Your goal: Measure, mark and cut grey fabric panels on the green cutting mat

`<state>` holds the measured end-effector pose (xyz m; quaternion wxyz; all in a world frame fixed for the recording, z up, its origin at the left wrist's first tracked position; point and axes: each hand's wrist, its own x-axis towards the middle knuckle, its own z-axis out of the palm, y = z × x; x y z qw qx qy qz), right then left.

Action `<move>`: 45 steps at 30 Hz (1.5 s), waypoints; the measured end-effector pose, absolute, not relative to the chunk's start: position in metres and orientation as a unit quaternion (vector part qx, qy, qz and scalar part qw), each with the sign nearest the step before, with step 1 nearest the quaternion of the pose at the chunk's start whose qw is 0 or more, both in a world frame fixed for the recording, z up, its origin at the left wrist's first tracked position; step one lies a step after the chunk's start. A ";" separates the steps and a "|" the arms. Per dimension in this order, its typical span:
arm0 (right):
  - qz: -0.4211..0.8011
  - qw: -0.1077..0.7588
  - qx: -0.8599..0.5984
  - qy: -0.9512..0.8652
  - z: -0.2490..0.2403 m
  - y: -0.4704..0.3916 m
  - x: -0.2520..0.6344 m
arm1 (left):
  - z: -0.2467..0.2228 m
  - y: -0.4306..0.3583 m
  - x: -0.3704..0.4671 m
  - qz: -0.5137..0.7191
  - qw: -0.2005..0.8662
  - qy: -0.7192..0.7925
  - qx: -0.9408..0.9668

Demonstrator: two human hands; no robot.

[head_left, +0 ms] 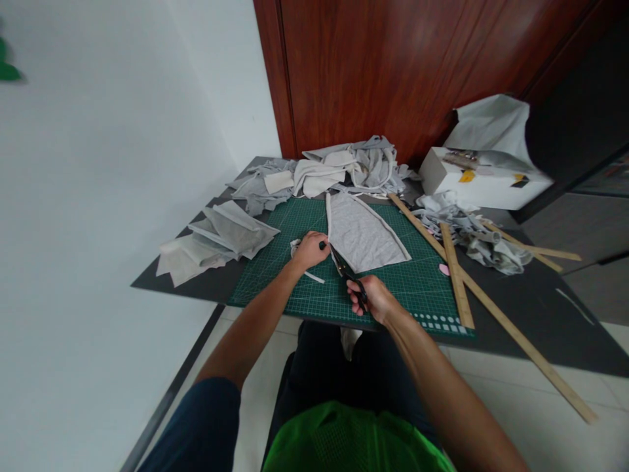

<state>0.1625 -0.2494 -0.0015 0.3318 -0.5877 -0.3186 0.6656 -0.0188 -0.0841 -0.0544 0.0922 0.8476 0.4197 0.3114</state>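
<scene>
A grey, roughly triangular fabric piece (363, 233) with pale edging lies on the green cutting mat (314, 298). My right hand (371, 297) is wrapped round the handles of black scissors (345, 265), whose blades point up and left to the fabric's left edge. My left hand (313, 249) is closed at that same edge, close to the blade tips; what its fingers pinch is too small to make out. A thin pale strip (314, 277) lies on the mat just below my left hand, and a bit of pale scrap shows beside its fingers.
Folded grey cloths (230, 229) lie at the left, and a heap of fabric (344, 167) lines the back. Wooden rulers (521, 334) cross the right side, one past the table edge. Behind scraps (496, 246) stands a white box (472, 180).
</scene>
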 end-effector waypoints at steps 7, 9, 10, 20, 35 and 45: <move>0.666 0.316 -0.598 -0.314 0.002 -0.250 0.163 | -0.037 -0.056 -0.002 0.212 0.087 0.470 0.852; 0.669 0.314 -0.597 -0.312 0.003 -0.249 0.164 | -0.031 -0.047 0.005 0.162 0.069 0.499 0.849; 0.670 0.314 -0.596 -0.312 0.003 -0.249 0.164 | -0.029 -0.044 0.007 0.150 0.058 0.512 0.844; 0.681 0.312 -0.578 -0.322 -0.002 -0.248 0.171 | -0.051 -0.039 -0.025 0.216 0.089 0.440 0.867; 0.707 0.304 -0.561 -0.304 0.004 -0.238 0.169 | -0.061 -0.047 -0.032 0.309 0.072 0.442 0.839; 0.682 0.324 -0.584 -0.297 0.004 -0.233 0.159 | -0.055 -0.052 -0.030 0.293 0.078 0.450 0.840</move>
